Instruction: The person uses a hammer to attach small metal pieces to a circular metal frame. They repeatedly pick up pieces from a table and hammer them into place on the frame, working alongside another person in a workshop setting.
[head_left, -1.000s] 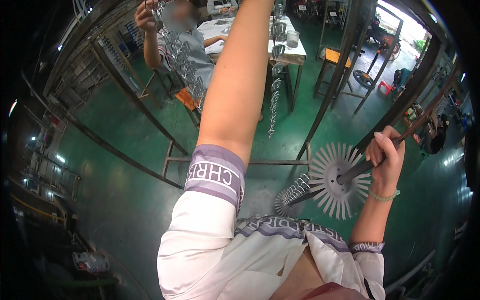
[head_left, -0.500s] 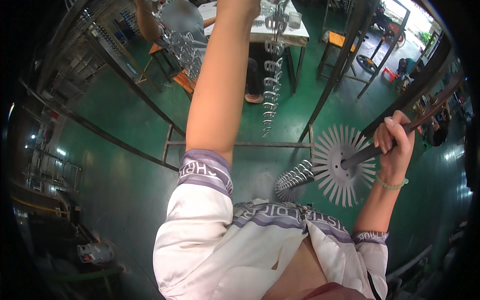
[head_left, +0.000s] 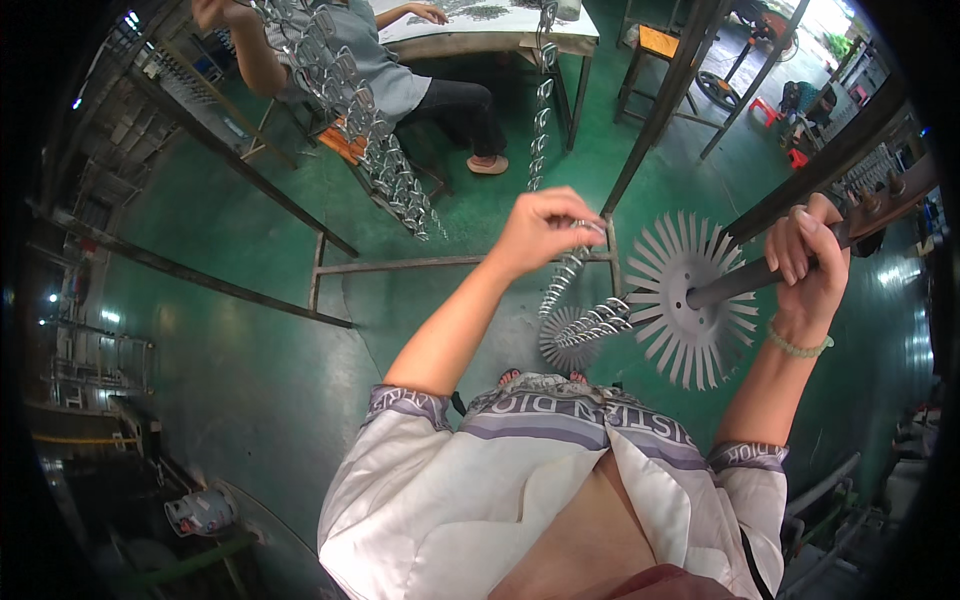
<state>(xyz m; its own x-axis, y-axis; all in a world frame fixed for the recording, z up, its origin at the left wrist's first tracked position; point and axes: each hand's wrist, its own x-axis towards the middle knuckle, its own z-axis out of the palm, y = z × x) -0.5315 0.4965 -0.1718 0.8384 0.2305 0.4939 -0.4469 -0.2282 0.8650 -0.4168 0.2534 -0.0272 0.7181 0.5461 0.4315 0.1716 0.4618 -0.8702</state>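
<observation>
My left hand [head_left: 545, 235] is closed in a pinch near the frame's crossbar, a small shiny metal piece showing at its fingertips. Just below those fingers hangs a string of silver metal hooks [head_left: 566, 278]; the exact grip is partly hidden. My right hand [head_left: 808, 250] wraps round a dark shaft [head_left: 738, 285] on the right. A grey toothed disc [head_left: 690, 300] with slits all round its rim is mounted on this shaft. More silver hooks [head_left: 600, 323] lie in a row between it and a second toothed disc [head_left: 568, 345].
Strands of silver hooks [head_left: 365, 115] hang at upper left, another strand [head_left: 541, 130] at upper centre. Behind them a person in grey [head_left: 375, 65] sits at a white-topped table [head_left: 490, 45]. A metal crossbar [head_left: 420, 264] spans the frame; a stool [head_left: 658, 42] stands farther right.
My left hand has come down from the top edge to the crossbar, its fingers now in view. The right hand still grips the shaft. The view has shifted, showing more of the seated person.
</observation>
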